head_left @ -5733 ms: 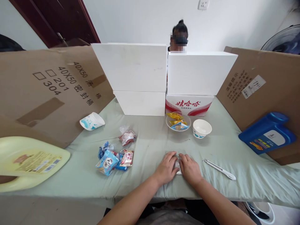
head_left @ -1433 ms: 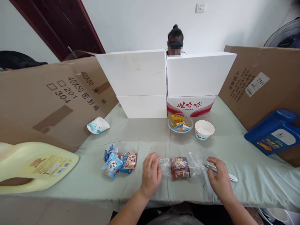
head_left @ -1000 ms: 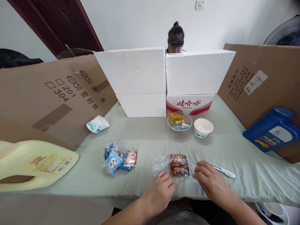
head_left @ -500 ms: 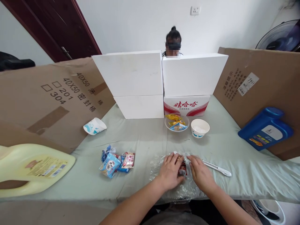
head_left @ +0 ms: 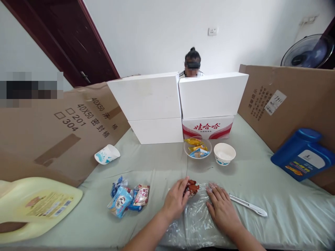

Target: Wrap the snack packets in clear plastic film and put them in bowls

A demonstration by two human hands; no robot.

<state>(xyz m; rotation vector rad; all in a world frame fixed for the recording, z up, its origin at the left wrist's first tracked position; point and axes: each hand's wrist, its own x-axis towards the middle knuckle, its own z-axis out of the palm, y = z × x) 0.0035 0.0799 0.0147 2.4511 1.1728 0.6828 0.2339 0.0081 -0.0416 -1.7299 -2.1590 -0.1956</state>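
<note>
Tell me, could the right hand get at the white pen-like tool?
Probably yes: the right hand lies flat on clear plastic wrap, and the white pen-like tool lies beside it, nothing between.

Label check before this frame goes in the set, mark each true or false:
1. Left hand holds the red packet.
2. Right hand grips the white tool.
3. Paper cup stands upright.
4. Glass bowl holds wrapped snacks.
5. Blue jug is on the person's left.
1. True: the left hand has its fingers on the red packet.
2. False: the right hand lies flat on the plastic sheet. The white tool lies ungripped beside it.
3. False: the paper cup lies on its side.
4. True: the glass bowl holds snacks.
5. False: the blue jug is on the right.
</note>
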